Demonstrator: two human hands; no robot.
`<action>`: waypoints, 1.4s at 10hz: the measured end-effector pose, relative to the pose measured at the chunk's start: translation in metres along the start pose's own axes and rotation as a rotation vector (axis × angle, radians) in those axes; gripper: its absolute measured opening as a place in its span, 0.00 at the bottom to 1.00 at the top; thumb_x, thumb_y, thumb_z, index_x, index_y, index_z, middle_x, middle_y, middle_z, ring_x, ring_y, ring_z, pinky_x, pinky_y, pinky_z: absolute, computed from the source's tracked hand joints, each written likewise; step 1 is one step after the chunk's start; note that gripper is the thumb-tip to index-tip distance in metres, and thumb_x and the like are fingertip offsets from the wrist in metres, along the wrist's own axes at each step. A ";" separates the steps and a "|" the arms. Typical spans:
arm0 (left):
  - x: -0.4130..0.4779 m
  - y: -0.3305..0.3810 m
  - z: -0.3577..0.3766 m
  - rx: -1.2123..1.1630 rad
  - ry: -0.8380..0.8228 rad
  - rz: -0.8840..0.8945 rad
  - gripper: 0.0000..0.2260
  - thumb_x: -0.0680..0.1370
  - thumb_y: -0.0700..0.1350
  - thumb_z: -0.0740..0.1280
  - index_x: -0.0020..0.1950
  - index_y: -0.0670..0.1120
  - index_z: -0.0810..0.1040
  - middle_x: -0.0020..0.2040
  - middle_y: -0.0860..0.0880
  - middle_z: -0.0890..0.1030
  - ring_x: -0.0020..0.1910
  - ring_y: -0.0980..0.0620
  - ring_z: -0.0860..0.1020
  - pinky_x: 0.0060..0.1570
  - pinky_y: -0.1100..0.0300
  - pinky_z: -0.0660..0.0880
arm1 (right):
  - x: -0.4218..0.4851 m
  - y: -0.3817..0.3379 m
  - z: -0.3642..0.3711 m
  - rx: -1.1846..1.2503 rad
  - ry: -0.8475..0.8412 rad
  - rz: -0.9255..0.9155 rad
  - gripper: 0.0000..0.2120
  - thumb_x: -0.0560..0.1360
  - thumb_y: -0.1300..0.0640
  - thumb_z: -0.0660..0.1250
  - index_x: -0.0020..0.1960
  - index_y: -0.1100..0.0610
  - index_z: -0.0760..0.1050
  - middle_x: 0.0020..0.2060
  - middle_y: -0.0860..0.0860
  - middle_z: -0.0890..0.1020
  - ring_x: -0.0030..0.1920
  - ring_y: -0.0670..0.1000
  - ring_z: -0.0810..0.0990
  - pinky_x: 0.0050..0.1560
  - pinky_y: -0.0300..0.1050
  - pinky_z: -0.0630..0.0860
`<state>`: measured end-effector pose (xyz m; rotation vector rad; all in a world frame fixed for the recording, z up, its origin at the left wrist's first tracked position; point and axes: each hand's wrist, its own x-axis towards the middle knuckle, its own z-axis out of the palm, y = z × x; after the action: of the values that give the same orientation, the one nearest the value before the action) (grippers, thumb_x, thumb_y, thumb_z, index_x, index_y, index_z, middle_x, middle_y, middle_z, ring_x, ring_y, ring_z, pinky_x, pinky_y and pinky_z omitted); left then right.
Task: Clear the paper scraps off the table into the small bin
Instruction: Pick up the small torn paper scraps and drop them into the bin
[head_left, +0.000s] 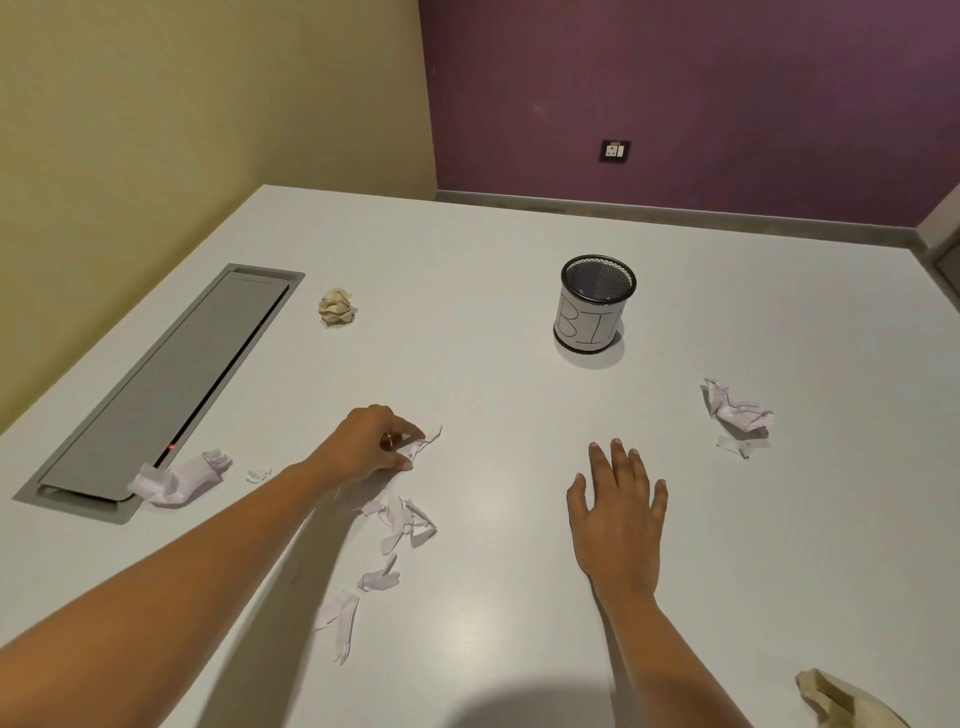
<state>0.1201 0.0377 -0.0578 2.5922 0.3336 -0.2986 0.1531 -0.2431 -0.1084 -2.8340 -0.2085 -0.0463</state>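
A small mesh bin (596, 304) with a paper label stands upright on the white table (467, 260), right of centre. My left hand (371, 444) pinches a white paper scrap (423, 446) on the table surface. My right hand (621, 506) rests flat with straight fingers, holding nothing, below the bin. Several white scraps (402, 522) lie just under my left hand, with more torn pieces (382, 577) and a strip (340, 621) nearer me. A crumpled white wad (735, 410) lies at the right, a crumpled white piece (179, 480) at the left, and a beige ball (337, 306) further back.
A long grey cable hatch (166, 384) is set into the table at the left, with a red light at its slot. A beige crumpled sheet (841, 699) shows at the bottom right corner. Yellow and purple walls meet behind the table's far edge.
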 end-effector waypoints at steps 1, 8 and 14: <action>0.000 0.006 0.002 -0.061 0.066 -0.023 0.13 0.68 0.41 0.75 0.52 0.46 0.83 0.48 0.44 0.81 0.45 0.50 0.74 0.45 0.62 0.68 | 0.000 0.000 0.001 -0.004 0.005 -0.001 0.22 0.79 0.49 0.54 0.72 0.51 0.61 0.74 0.51 0.63 0.74 0.51 0.58 0.74 0.56 0.52; 0.008 0.027 -0.002 0.136 0.078 0.206 0.04 0.71 0.39 0.71 0.41 0.38 0.83 0.60 0.46 0.78 0.61 0.49 0.74 0.55 0.57 0.72 | -0.001 0.000 0.001 -0.001 0.018 -0.003 0.22 0.79 0.49 0.54 0.72 0.51 0.62 0.73 0.51 0.63 0.74 0.52 0.59 0.74 0.56 0.53; 0.036 0.063 -0.004 0.095 0.213 0.223 0.05 0.73 0.35 0.68 0.46 0.39 0.83 0.45 0.42 0.85 0.44 0.45 0.83 0.46 0.60 0.74 | 0.000 0.000 0.001 0.005 0.011 -0.003 0.22 0.79 0.49 0.54 0.72 0.51 0.62 0.73 0.51 0.63 0.74 0.52 0.59 0.74 0.57 0.53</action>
<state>0.1732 -0.0067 -0.0354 2.7297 0.1022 0.0418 0.1527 -0.2432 -0.1090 -2.8276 -0.2102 -0.0612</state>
